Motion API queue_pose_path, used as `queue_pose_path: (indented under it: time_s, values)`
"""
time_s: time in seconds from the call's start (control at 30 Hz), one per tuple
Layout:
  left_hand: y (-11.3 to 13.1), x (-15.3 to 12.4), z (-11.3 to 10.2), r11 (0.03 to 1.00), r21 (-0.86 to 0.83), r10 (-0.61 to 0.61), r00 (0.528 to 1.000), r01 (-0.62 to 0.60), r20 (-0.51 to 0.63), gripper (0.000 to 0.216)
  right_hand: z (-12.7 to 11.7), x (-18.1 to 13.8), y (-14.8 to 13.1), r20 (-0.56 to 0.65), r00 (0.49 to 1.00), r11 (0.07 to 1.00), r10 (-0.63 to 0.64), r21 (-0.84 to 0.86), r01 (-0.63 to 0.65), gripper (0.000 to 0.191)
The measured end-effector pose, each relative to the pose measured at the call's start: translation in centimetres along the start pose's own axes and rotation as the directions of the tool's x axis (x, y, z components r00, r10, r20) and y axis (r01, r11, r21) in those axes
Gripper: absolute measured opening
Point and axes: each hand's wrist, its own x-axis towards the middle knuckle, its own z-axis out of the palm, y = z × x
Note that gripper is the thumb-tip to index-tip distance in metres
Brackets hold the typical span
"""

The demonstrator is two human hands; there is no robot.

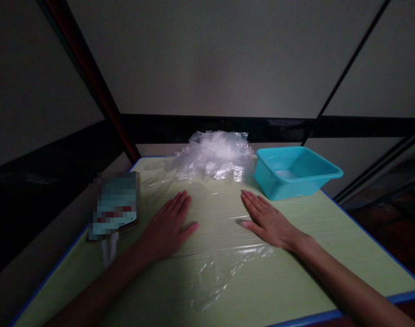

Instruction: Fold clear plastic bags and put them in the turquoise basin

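Touching clear film [216, 243]: left hand [169, 223], right hand [270, 221], flattened.

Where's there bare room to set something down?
The table looks bare on its right, between the turquoise tub and right forearm, and in front, between the clear film and front edge. Crowded: the middle, with film, left hand and right hand; far end, crumpled plastic; left, a blurred device.

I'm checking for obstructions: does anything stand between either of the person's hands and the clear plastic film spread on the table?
Nothing visible does: the left hand and right hand appear to rest directly on the clear plastic film. The turquoise basin stands beyond the right hand, not in between.
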Motion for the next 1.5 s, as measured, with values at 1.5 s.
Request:
queue_pose_path:
  time_s: [1.5]
  values:
    - [-0.4,1.4,-0.1,0.998,-0.047,-0.048,0.999,0.049,0.018,0.066,0.3,1.2,1.6,0.021,0.999,0.999,0.029,0.032,-0.029,0.072]
